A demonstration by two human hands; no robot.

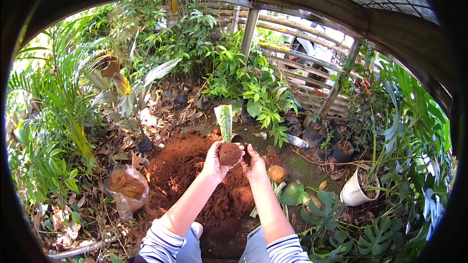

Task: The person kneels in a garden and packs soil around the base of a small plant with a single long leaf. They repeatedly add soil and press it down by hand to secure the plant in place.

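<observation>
A round ball of brown, soil-like fibre point(229, 154) rests in my left hand point(214, 166), whose fingers curl around its side. Right behind the ball stands a snake plant leaf point(225, 122) with yellowish edges; its base is hidden, so how the two join cannot be seen. My right hand point(256, 166) is cupped close by on the right, fingers bent toward the ball. Whether it holds loose material is unclear. Brown crumbs cling to both hands. Beneath them spreads a heap of reddish-brown coco peat point(179, 168).
A fibre-wrapped ball point(278, 174) lies right of my right wrist. Left of the heap sits a clear plastic bag of brown fibre point(128, 186). On the right are a tilted white pot point(360, 188), black planting bags point(343, 151) and a plastic bottle point(298, 141). A bamboo fence point(307, 64) stands behind.
</observation>
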